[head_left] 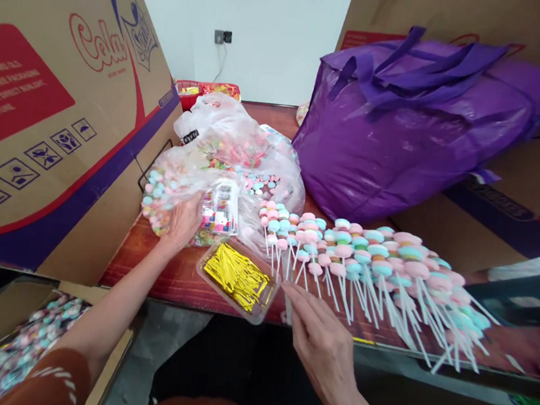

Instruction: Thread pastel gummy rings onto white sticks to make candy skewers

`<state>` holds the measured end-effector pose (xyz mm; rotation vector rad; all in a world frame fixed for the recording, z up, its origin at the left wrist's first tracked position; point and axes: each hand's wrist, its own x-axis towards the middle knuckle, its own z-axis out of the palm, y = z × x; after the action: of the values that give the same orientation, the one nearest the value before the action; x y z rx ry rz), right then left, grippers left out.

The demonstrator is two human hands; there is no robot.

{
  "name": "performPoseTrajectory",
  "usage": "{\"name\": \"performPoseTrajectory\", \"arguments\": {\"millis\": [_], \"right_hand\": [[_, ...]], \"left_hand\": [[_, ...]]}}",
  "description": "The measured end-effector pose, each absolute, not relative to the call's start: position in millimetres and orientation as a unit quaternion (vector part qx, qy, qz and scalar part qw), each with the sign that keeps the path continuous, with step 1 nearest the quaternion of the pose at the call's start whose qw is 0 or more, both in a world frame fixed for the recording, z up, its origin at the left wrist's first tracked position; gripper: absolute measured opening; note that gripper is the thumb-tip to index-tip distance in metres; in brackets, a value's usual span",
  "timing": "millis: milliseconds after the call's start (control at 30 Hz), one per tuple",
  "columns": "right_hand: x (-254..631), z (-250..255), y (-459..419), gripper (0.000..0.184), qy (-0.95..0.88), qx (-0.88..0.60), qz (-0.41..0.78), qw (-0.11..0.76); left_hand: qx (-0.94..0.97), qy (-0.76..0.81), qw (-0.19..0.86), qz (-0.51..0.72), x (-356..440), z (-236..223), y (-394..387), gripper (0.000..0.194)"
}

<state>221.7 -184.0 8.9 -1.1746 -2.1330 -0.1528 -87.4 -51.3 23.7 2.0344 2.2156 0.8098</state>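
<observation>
My left hand reaches over the clear bags of candy, beside a stack of printed cards; its fingertips are blurred, so I cannot make out any grip. My right hand is closed, fingers pinched on a thin, clear plastic bag that is hard to see. Between the hands, a clear plastic tub full of gold twist ties stands at the table's front edge. Right of it lie rows of pink and blue candy skewers on white sticks, which point toward me.
Large cardboard cartons flank the table. A bulging purple bag stands behind the skewers. White plastic bags of candy and a red basket are farther back. An open box of wrapped candy sits low left.
</observation>
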Motion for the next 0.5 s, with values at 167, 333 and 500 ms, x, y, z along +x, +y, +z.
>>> {"name": "performPoseTrajectory", "arguments": {"millis": [167, 333, 500], "right_hand": [[196, 22, -187, 0.038, -0.817, -0.432, -0.010, 0.382], [157, 26, -170, 0.029, -0.735, -0.462, 0.173, 0.464], [116, 26, -149, 0.038, -0.502, -0.525, 0.448, 0.521]], "left_hand": [[0.649, 0.698, 0.035, 0.301, -81, 31, -50, 0.034], [0.543, 0.615, 0.175, 0.544, -72, 38, -52, 0.020], [0.282, 0.463, 0.552, 0.633, -40, 44, -84, 0.022]]}}
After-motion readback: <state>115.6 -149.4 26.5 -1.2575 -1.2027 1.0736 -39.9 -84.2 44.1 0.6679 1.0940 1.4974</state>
